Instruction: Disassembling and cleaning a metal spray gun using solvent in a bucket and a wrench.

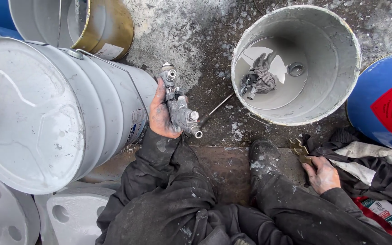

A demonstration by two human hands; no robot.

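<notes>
My left hand [160, 115] grips a paint-caked metal spray gun [179, 105], held upright beside a tilted grey drum [60, 109]. My right hand [322, 174] rests low at the right, its fingers on a brass-coloured wrench [299, 150] lying by a pile of dark rags [364, 159]. A grey bucket [345, 59] stands ahead with grey liquid, a striped rag [264, 75], a small metal fitting and a ring [296, 69] inside. A thin rod [216, 109] lies on the ground between spray gun and bucket.
A blue drum [382, 100] with a red hazard label stands at the right. A gold-lined open can [100, 27] sits at the top left. Grey flanged parts [5, 213] lie at the bottom left. My boot [262, 156] rests on a rusty plate.
</notes>
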